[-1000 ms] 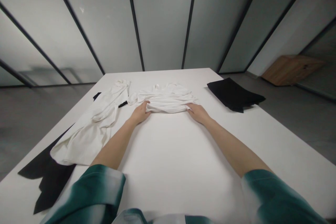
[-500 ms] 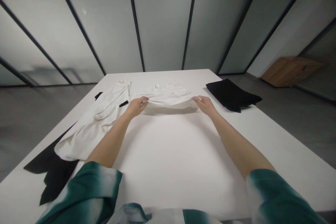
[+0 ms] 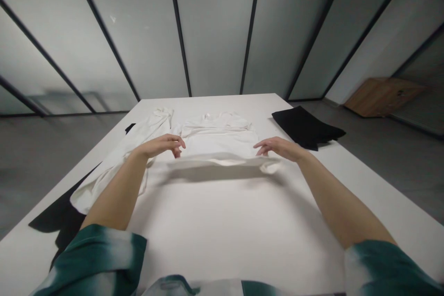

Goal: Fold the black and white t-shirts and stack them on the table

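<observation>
A white shirt (image 3: 220, 142) lies spread in the middle of the white table, its neckline toward the far side and wrinkles across its upper part. Its near edge is lifted off the surface and casts a shadow below. My left hand (image 3: 165, 144) hovers at the left corner of that edge, fingers curved and apart, holding nothing. Over on the right, my right hand (image 3: 279, 148) is above the other corner, fingers loosely stretched out and likewise without a grip. Whether either fingertip still brushes the cloth I cannot tell.
On the left another white garment (image 3: 93, 186) lies crumpled, partly over black cloth (image 3: 57, 218) and partly behind my left arm. A black folded cloth (image 3: 305, 125) rests at the table's right edge. Beyond the table (image 3: 229, 222) stand frosted panels; a wooden box-like piece (image 3: 383, 96) sits at right.
Both hands have let go of the shirt's edge and moved apart. That edge has come nearer to me and the shirt's lower part is now spread flatter.
</observation>
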`<state>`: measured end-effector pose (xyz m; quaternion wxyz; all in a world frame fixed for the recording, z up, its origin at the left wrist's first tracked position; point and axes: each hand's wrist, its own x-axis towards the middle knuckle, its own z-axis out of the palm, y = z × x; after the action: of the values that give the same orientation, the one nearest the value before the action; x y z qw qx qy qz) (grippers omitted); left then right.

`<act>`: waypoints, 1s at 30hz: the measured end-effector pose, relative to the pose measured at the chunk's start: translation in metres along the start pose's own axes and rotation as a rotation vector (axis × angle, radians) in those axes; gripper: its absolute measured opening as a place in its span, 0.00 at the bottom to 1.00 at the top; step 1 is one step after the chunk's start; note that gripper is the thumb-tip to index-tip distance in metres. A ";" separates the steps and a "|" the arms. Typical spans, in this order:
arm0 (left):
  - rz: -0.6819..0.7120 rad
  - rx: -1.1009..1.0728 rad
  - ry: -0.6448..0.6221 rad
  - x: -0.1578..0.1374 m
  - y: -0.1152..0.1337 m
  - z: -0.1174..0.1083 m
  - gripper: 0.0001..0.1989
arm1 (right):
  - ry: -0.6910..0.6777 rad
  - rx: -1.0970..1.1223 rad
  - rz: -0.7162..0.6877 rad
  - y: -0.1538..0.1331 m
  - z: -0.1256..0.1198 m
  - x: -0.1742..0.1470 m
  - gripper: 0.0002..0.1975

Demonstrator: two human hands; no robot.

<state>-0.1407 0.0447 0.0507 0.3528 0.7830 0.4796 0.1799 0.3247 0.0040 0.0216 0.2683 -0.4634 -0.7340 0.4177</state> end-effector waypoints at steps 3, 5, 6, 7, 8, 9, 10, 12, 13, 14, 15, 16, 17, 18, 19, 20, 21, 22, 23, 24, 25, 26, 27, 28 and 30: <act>-0.053 -0.021 0.112 0.017 -0.015 0.018 0.24 | 0.141 -0.069 -0.007 0.013 0.007 0.018 0.30; -0.077 0.116 0.248 0.033 -0.023 0.042 0.24 | 0.255 -0.281 0.018 0.024 0.021 0.035 0.25; -0.070 0.220 0.289 0.041 -0.026 0.055 0.24 | 0.262 -0.399 0.022 0.029 0.031 0.042 0.24; -0.062 0.327 0.307 0.049 -0.028 0.069 0.25 | 0.245 -0.514 0.021 0.034 0.041 0.049 0.24; -0.057 0.427 0.303 0.055 -0.029 0.081 0.27 | 0.215 -0.621 0.024 0.038 0.050 0.055 0.26; -0.066 0.512 0.284 0.060 -0.030 0.091 0.29 | 0.182 -0.714 0.037 0.042 0.059 0.060 0.28; -0.087 0.580 0.255 0.065 -0.030 0.098 0.30 | 0.160 -0.792 0.064 0.045 0.065 0.064 0.31; -0.145 0.661 0.195 0.072 -0.031 0.105 0.32 | 0.153 -0.890 0.149 0.051 0.071 0.070 0.34; -0.168 0.678 0.173 0.075 -0.031 0.105 0.32 | 0.162 -0.913 0.190 0.053 0.070 0.072 0.34; -0.181 0.687 0.158 0.078 -0.031 0.103 0.33 | 0.170 -0.925 0.222 0.055 0.068 0.074 0.34; -0.187 0.692 0.150 0.080 -0.032 0.101 0.33 | 0.175 -0.931 0.245 0.056 0.066 0.076 0.34; -0.189 0.696 0.145 0.080 -0.032 0.099 0.33 | 0.174 -0.934 0.259 0.057 0.063 0.077 0.34; -0.190 0.701 0.139 0.080 -0.032 0.098 0.33 | 0.165 -0.936 0.265 0.058 0.062 0.077 0.35; -0.191 0.708 0.133 0.078 -0.032 0.098 0.34 | 0.152 -0.940 0.266 0.058 0.062 0.076 0.35; -0.192 0.715 0.124 0.075 -0.032 0.100 0.34 | 0.139 -0.945 0.265 0.058 0.063 0.073 0.36; -0.190 0.720 0.116 0.071 -0.032 0.102 0.34 | 0.128 -0.950 0.262 0.059 0.065 0.069 0.37; -0.184 0.722 0.112 0.065 -0.032 0.105 0.34 | 0.121 -0.955 0.257 0.059 0.068 0.063 0.37; -0.175 0.722 0.113 0.058 -0.032 0.107 0.34 | 0.117 -0.958 0.250 0.058 0.071 0.057 0.38; -0.160 0.723 0.118 0.051 -0.032 0.109 0.34 | 0.113 -0.960 0.240 0.057 0.074 0.049 0.38; -0.140 0.727 0.128 0.044 -0.030 0.110 0.34 | 0.109 -0.963 0.226 0.055 0.076 0.042 0.38; -0.121 0.740 0.138 0.038 -0.028 0.110 0.34 | 0.104 -0.967 0.204 0.051 0.076 0.035 0.38; -0.103 0.761 0.150 0.033 -0.024 0.109 0.33 | 0.096 -0.972 0.180 0.046 0.074 0.030 0.37; -0.090 0.788 0.164 0.030 -0.019 0.107 0.32 | 0.088 -0.976 0.158 0.040 0.072 0.026 0.35; -0.080 0.815 0.187 0.028 -0.014 0.104 0.30 | 0.085 -0.976 0.143 0.033 0.068 0.025 0.33; -0.055 0.853 0.259 0.032 -0.001 0.099 0.28 | 0.117 -0.963 0.118 0.018 0.062 0.027 0.31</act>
<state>-0.0652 0.0355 -0.0198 -0.0602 0.8165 0.5717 0.0532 0.2730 0.0102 -0.0256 0.0403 -0.5985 -0.7999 0.0186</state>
